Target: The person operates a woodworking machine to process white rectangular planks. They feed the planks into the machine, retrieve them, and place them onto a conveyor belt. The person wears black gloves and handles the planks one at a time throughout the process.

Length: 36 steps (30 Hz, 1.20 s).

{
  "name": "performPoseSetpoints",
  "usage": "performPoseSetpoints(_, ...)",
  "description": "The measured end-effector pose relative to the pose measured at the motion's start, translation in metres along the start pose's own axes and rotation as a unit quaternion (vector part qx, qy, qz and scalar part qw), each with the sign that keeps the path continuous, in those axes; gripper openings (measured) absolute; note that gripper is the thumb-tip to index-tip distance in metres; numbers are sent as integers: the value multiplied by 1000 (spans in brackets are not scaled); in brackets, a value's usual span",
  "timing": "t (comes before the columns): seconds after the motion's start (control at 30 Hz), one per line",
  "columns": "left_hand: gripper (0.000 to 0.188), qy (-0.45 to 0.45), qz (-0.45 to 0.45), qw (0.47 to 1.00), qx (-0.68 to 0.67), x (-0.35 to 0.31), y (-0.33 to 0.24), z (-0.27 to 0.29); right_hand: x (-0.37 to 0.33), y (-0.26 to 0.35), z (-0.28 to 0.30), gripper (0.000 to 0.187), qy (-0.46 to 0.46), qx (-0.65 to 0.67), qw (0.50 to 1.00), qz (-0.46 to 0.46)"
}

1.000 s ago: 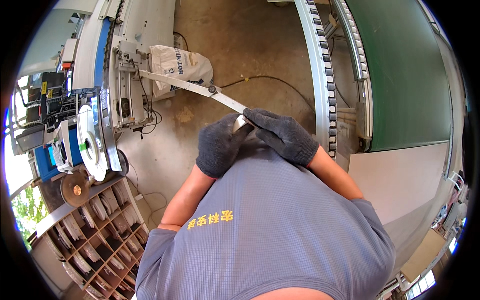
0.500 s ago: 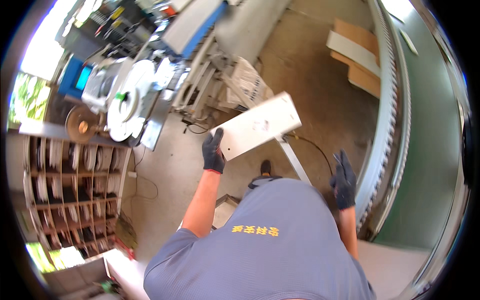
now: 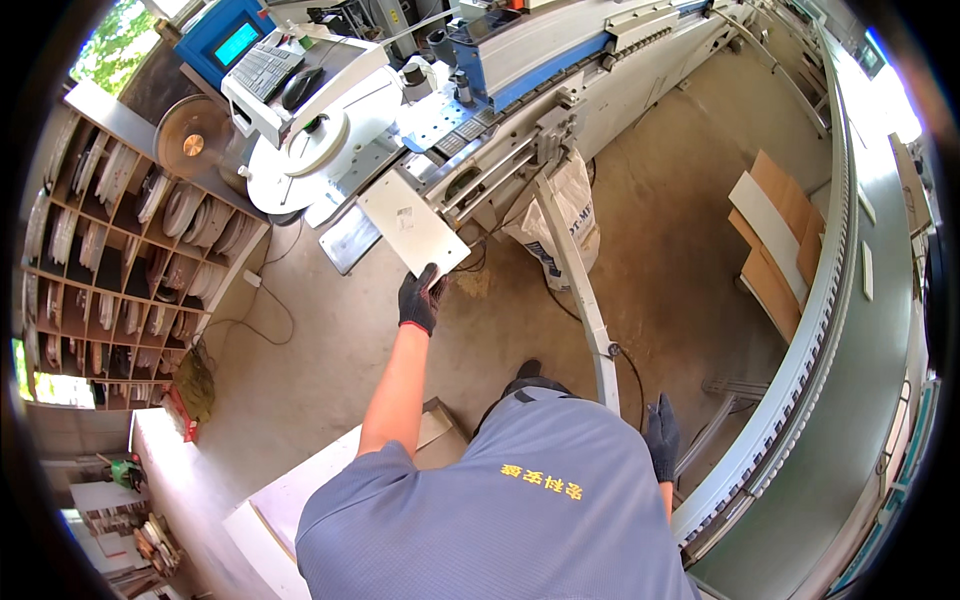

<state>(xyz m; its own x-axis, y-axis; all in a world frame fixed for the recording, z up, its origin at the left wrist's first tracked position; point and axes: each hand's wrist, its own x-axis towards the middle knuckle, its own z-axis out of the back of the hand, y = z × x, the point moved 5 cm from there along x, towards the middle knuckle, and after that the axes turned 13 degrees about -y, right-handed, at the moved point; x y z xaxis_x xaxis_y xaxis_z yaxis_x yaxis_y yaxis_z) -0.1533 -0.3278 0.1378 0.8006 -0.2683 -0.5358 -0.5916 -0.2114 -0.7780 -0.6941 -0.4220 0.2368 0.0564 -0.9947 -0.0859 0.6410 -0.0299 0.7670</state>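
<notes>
In its dark glove, my left hand (image 3: 420, 300) is closed on the near corner of a white rectangular board (image 3: 410, 225). A small label sits on the board's upper face. The board's far end lies over or just above the metal plate (image 3: 349, 240) at the end of a machine (image 3: 520, 150); whether they touch I cannot tell. My right hand (image 3: 661, 438), also gloved, hangs low beside my body with its fingers stretched out and nothing in them. It is nearest to the roller-edged conveyor (image 3: 740, 440) on the right.
A white tape reel (image 3: 315, 145), keyboard (image 3: 267, 72) and blue-framed screen (image 3: 236, 43) stand by the machine. Left is a shelf of rolls (image 3: 110, 290). A slanting metal bar (image 3: 580, 285) crosses ahead of me, beside a white sack (image 3: 570, 225). Cardboard (image 3: 770, 300) leans near the conveyor.
My left hand has swung the board left to the machine's end plate, turning it so its far end points up-left. My right hand has dropped lower, and the whole view has shifted.
</notes>
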Motion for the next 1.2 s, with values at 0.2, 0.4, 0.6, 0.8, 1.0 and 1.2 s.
performPoseSetpoints(0.2,76,59,-194,979,20,73,-29,-55,1,14,-9,43,2,-27,1000,-16)
performPoseSetpoints(0.4,80,100,-189,975,-56,88,-17,-150,-7,-17,-20,43,-47,11,999,-13)
performPoseSetpoints(0.6,87,89,-151,982,-65,106,6,-220,-21,-17,-20,43,-61,5,997,-49)
performPoseSetpoints(0.8,82,135,-126,980,-72,135,48,-287,-45,-11,-7,39,-104,-18,987,-121)
performPoseSetpoints(1.0,90,102,-96,989,-41,172,62,-327,-64,-48,-11,38,-162,-51,983,-63)
performPoseSetpoints(1.2,49,167,-147,944,244,206,71,-296,-75,-57,30,40,-256,-5,956,-145)
